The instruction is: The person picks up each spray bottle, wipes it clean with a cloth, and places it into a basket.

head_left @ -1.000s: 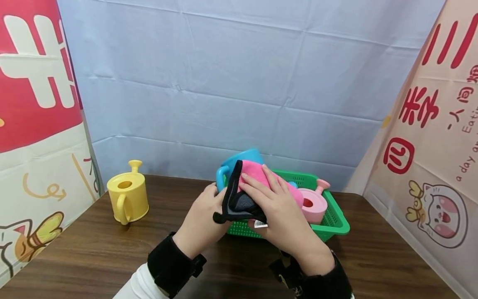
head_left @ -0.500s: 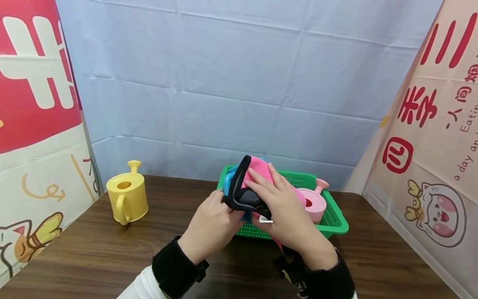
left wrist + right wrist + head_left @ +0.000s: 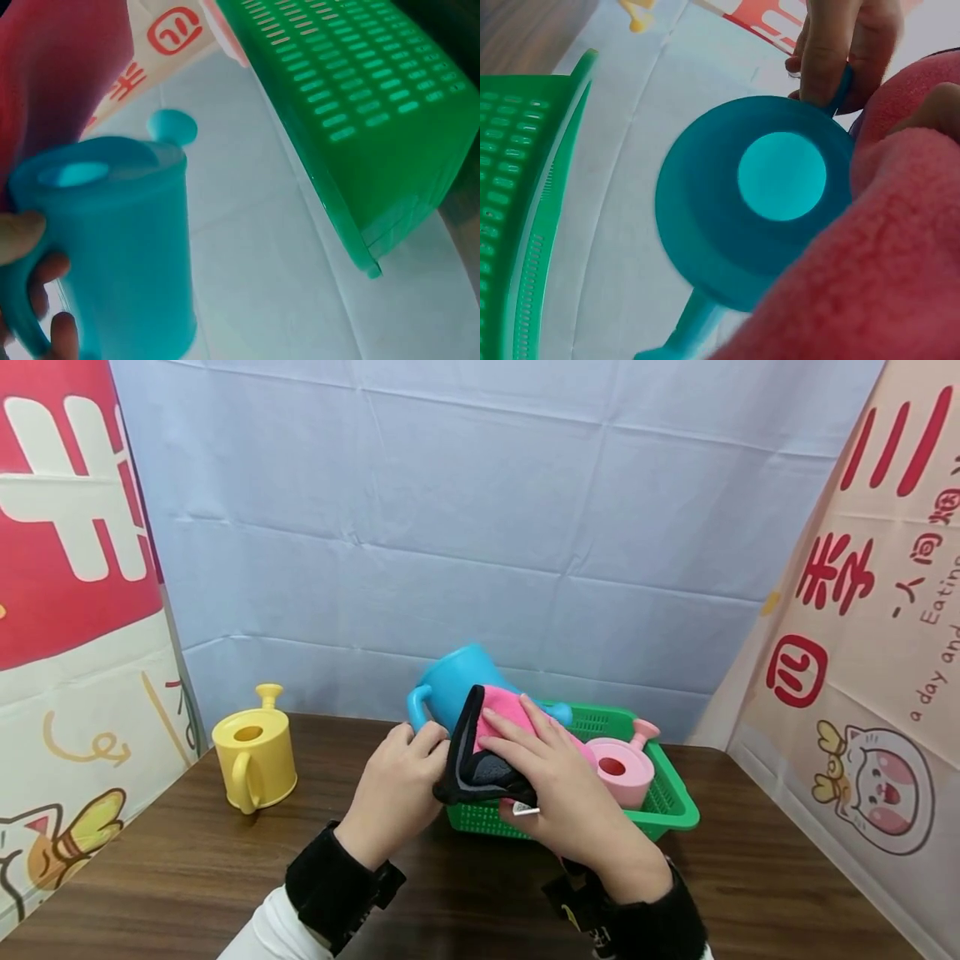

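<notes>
Evidently, in the head view, my left hand grips the blue watering can by its handle, probably to leave its body free, while my right hand holds a folded pink-and-black cloth that covers part of it. The tilted can hangs by the left end of the green basket, where a pink watering can sits. The left wrist view shows my fingers curled round the handle; the can's base is cut off. In the right wrist view, cloth hides the can's side, so contact is uncertain, and most right fingers are unseen.
</notes>
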A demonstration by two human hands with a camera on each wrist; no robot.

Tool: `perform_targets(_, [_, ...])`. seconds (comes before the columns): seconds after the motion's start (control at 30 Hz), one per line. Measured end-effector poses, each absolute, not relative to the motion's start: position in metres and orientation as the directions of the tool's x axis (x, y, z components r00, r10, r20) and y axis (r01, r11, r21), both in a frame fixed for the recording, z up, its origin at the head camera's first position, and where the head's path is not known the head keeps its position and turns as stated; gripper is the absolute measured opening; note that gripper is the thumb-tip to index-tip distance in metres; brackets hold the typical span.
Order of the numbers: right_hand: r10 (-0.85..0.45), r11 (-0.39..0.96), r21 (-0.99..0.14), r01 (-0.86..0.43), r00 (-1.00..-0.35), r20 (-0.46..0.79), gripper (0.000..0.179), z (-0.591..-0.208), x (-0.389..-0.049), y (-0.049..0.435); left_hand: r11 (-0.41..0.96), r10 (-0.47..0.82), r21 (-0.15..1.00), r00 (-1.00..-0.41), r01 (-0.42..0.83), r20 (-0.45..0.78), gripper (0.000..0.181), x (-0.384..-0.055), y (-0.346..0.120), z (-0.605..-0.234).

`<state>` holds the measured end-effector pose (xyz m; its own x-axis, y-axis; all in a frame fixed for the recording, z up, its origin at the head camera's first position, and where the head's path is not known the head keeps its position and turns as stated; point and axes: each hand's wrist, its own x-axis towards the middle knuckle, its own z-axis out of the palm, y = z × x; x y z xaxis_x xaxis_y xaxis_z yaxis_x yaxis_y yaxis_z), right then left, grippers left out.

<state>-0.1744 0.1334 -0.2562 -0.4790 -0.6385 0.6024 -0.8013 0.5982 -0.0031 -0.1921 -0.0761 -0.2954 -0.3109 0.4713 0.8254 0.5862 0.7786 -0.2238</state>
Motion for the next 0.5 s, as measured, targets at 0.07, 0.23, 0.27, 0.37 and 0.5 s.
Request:
perform_targets(0.07, [-0.623,0.595,-0.036,-0.803,-0.49,0.61,0.065,-0.257,-0.175,0.135,0.747,0.515,-0.259,-0.287,0.612,0.807,0.03,-0.192,-0.073,-0.296])
perform_targets(0.23, [-0.565,0.568,-0.186,-0.802,-0.544,0.621,0.067,-0.256,-0.176,0.143,0.664,0.613,-0.327,-0.238,0.672,0.753,0.033,-0.188,-0.063,-0.298])
perform_targets(0.27, [-0.548,0.558,-0.229,-0.797,-0.562,0.62,0.067,-0.256,-0.177,0.145,0.651,0.627,-0.337,-0.232,0.68,0.744,0.032,-0.187,-0.062,-0.298])
perform_targets(0.37, [-0.495,0.527,-0.344,-0.777,-0.61,0.62,0.066,-0.255,-0.182,0.152,0.625,0.662,-0.366,-0.22,0.69,0.716,0.029,-0.184,-0.058,-0.3])
perform_targets(0.5, [-0.434,0.453,-0.515,-0.727,-0.685,0.585,0.063,-0.255,-0.192,0.166,0.616,0.686,-0.401,-0.212,0.678,0.696,0.03,-0.181,-0.056,-0.303])
